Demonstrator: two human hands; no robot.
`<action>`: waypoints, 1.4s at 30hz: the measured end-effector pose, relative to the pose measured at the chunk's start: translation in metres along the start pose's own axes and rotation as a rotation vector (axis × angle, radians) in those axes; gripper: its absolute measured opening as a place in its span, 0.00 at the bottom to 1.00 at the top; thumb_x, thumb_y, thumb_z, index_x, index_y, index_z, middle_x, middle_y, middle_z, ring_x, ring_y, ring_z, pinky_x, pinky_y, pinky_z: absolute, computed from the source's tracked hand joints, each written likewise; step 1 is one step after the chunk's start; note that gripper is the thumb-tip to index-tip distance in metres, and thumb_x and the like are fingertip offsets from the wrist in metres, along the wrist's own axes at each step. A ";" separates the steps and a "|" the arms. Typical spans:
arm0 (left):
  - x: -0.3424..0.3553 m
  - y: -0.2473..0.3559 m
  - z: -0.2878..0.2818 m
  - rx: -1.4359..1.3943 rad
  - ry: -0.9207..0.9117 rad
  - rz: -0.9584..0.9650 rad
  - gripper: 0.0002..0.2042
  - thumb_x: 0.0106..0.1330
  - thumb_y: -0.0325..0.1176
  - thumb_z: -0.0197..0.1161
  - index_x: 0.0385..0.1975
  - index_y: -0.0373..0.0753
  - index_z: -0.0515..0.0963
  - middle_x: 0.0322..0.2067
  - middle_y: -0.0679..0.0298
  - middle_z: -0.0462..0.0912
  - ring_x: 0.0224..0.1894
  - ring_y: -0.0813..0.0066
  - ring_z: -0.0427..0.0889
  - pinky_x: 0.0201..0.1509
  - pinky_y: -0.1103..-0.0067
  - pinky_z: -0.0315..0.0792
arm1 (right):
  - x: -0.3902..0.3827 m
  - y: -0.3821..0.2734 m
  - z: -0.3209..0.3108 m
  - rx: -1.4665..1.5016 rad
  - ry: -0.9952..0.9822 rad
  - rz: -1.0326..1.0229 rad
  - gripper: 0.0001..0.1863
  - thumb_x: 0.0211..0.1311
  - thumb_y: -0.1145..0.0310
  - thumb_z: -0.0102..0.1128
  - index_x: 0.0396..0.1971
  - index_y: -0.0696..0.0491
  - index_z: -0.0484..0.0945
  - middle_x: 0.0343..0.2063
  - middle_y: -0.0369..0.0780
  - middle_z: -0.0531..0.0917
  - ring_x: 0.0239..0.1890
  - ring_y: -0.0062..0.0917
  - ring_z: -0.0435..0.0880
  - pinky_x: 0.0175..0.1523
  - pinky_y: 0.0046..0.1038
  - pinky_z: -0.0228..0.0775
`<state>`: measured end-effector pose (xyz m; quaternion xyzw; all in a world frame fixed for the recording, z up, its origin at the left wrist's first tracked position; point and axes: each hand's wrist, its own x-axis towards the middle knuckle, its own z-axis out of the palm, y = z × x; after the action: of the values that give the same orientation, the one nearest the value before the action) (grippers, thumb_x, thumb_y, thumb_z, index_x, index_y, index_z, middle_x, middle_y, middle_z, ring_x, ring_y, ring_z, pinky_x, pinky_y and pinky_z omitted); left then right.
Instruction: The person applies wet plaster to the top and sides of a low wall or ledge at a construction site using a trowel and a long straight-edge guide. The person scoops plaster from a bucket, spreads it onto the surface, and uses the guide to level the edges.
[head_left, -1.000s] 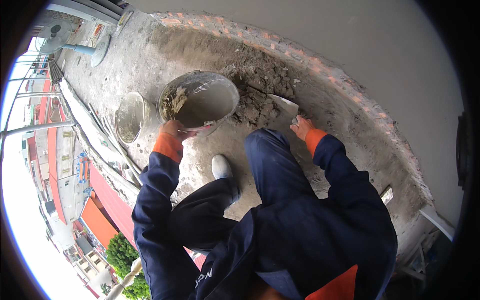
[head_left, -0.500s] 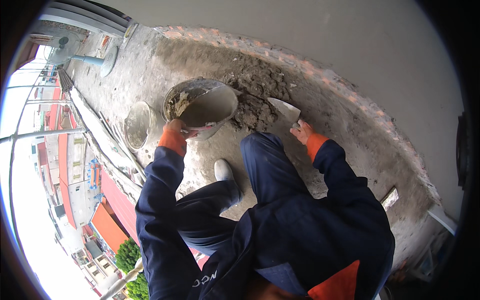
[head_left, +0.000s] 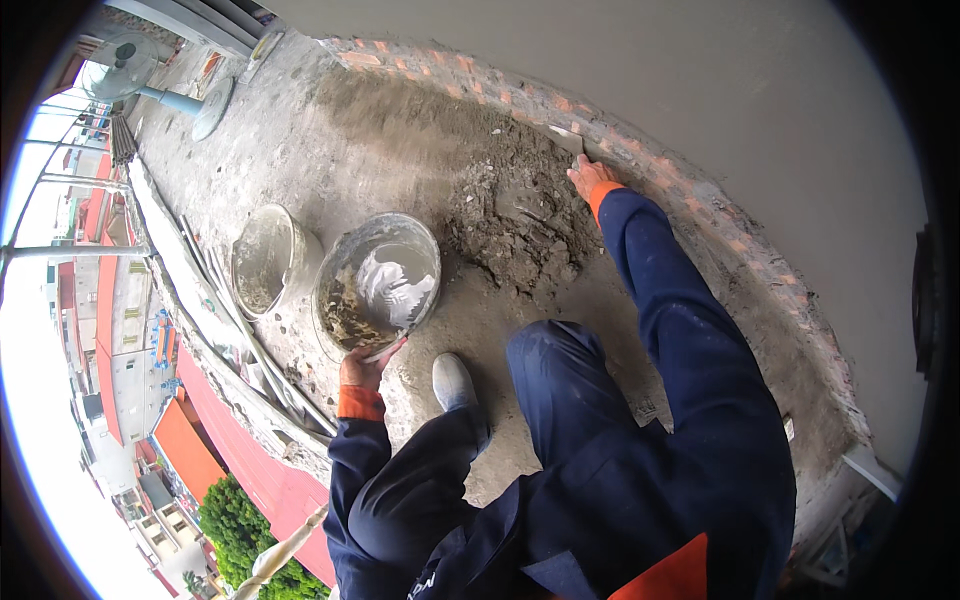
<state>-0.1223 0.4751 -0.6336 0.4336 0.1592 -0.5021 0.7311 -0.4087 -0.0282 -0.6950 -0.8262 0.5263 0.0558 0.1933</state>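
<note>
My left hand (head_left: 363, 368) grips the near rim of a round, mortar-crusted bucket (head_left: 338, 305), which holds grey watery liquid with a swirled, glinting surface. My right hand (head_left: 588, 172), its arm stretched forward, grips a trowel (head_left: 564, 136) by its end; the blade is at the foot of the brick-edged wall and the handle is mostly hidden by my fingers. A heap of dark, lumpy mortar (head_left: 515, 230) lies on the floor right of the bucket, below the trowel. My bent knee is just short of the heap.
A second dirty bucket (head_left: 258, 268) stands left of the first. A standing fan (head_left: 208, 108) is at the back left. Pipes (head_left: 200, 270) lie along the left edge, beside railing bars (head_left: 80, 250) and a drop to rooftops. A plastered wall (head_left: 730, 90) bounds the right.
The bucket has moved nearer me, along with my left hand, and its liquid is now swirling. My right hand has moved the trowel forward from beside the heap to the wall's foot.
</note>
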 end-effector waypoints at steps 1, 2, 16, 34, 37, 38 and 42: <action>-0.010 -0.002 -0.013 0.014 0.093 0.037 0.27 0.52 0.20 0.44 0.53 0.13 0.51 0.57 0.31 0.58 0.59 0.26 0.58 0.64 0.47 0.61 | -0.003 -0.009 0.011 0.080 0.025 -0.036 0.27 0.65 0.49 0.46 0.56 0.51 0.66 0.46 0.51 0.79 0.51 0.47 0.75 0.55 0.43 0.66; -0.008 -0.002 -0.028 0.008 0.150 0.041 0.26 0.53 0.20 0.44 0.53 0.14 0.52 0.56 0.32 0.61 0.58 0.28 0.60 0.63 0.49 0.64 | -0.005 -0.012 0.016 0.105 -0.019 -0.035 0.27 0.65 0.49 0.46 0.56 0.52 0.66 0.46 0.51 0.78 0.51 0.48 0.75 0.55 0.43 0.66; -0.158 0.036 -0.009 0.643 0.280 -0.179 0.44 0.60 0.59 0.57 0.65 0.32 0.49 0.46 0.40 0.76 0.42 0.48 0.82 0.39 0.64 0.79 | 0.014 -0.103 -0.008 -0.077 -0.099 -0.112 0.25 0.67 0.51 0.43 0.54 0.54 0.66 0.38 0.53 0.81 0.42 0.48 0.79 0.48 0.44 0.70; -0.262 0.019 -0.052 0.546 0.666 0.030 0.25 0.67 0.43 0.57 0.57 0.33 0.64 0.38 0.49 0.81 0.36 0.59 0.84 0.33 0.70 0.82 | 0.132 -0.151 0.038 0.020 -0.009 -0.040 0.25 0.64 0.47 0.48 0.53 0.48 0.69 0.44 0.45 0.80 0.49 0.42 0.77 0.52 0.42 0.69; -0.282 0.011 -0.059 0.543 0.697 0.070 0.25 0.67 0.43 0.56 0.57 0.33 0.63 0.38 0.49 0.81 0.36 0.60 0.84 0.32 0.70 0.82 | 0.115 -0.146 0.063 -0.037 0.115 -0.237 0.29 0.63 0.42 0.44 0.58 0.44 0.68 0.43 0.47 0.81 0.50 0.45 0.76 0.55 0.43 0.66; -0.293 0.009 -0.056 0.536 0.685 0.095 0.24 0.67 0.43 0.56 0.57 0.33 0.63 0.38 0.50 0.81 0.36 0.61 0.84 0.32 0.71 0.82 | 0.100 -0.147 0.056 -0.046 -0.008 -0.268 0.31 0.62 0.41 0.43 0.58 0.45 0.68 0.44 0.47 0.80 0.51 0.44 0.76 0.56 0.43 0.65; -0.287 0.026 -0.025 0.572 0.635 0.200 0.24 0.67 0.42 0.56 0.56 0.33 0.64 0.39 0.51 0.81 0.36 0.64 0.84 0.32 0.74 0.81 | 0.042 -0.099 0.026 -0.046 -0.341 -0.327 0.31 0.63 0.41 0.42 0.57 0.48 0.69 0.49 0.48 0.77 0.54 0.46 0.73 0.58 0.44 0.64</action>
<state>-0.2225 0.6689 -0.4441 0.7646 0.1879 -0.2945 0.5416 -0.2986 -0.0172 -0.7052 -0.8833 0.3436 0.1744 0.2669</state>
